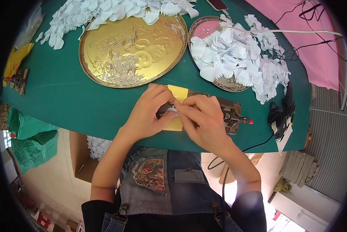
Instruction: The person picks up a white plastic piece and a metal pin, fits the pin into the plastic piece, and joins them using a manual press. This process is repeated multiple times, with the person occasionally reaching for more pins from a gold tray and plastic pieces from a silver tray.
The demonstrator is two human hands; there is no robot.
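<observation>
Both my hands meet over a dark metal fixture [235,106] at the near edge of the green table. A yellow sheet or tape [176,124] covers part of it, and a lever clamp with a red tip [251,121] sticks out at its right. My left hand [147,112] is closed, thumb and fingers around a small white plastic piece [172,110]. My right hand [205,118] pinches at the right end of that piece; whether it holds something else too small to see I cannot tell. Fingers hide most of the piece and the fixture's middle.
A gold round tray [84,63] with loose small metal pins lies beyond my hands. White toothed plastic pieces [227,54] heap on a second tray at right; more [104,11] lie at the back. A black corded device [281,120] sits right, another clamp [19,81] far left.
</observation>
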